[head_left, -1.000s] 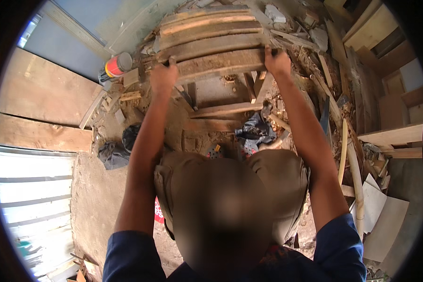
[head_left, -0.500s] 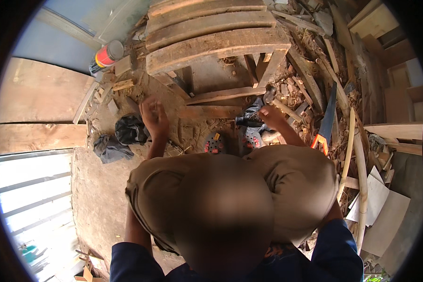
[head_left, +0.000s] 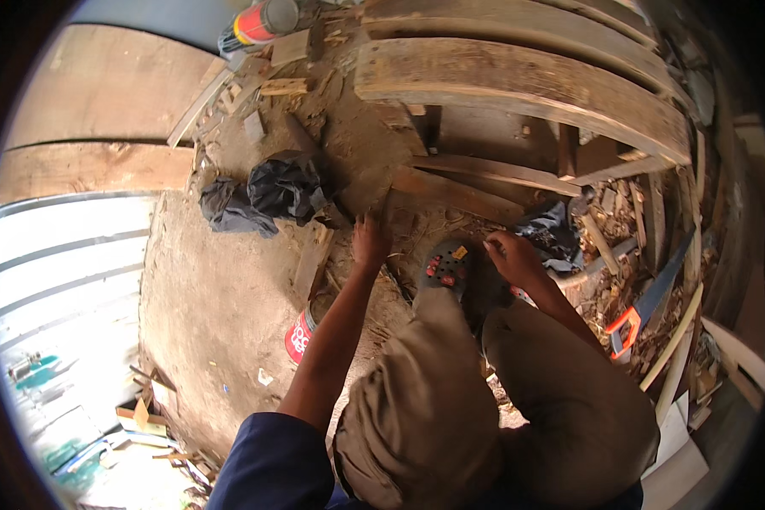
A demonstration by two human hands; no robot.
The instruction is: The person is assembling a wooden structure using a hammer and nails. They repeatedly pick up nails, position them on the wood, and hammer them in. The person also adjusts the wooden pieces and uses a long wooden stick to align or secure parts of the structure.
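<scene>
My left hand (head_left: 371,241) reaches down to the dirt floor, its fingers bent together beside a thin dark strip; what they hold, if anything, cannot be made out. To its left lie crumpled black plastic bags (head_left: 286,187). Across from it, my right hand (head_left: 516,257) hovers past my grey clog (head_left: 447,267) with fingers curled in, their tips partly hidden. More black plastic (head_left: 551,235) lies just beyond that hand. A hammer with a wooden handle (head_left: 602,243) rests to the right of this plastic.
A slatted wooden bench (head_left: 518,72) stands ahead. On the right, a handsaw with an orange handle (head_left: 626,331) leans among scraps and poles. A red can (head_left: 298,337) stands by my left forearm; a red and yellow container (head_left: 259,23) lies far left.
The view has swung left, bringing the red can into sight. My left hand has lowered to the floor. My right hand has come away from the black plastic toward my feet.
</scene>
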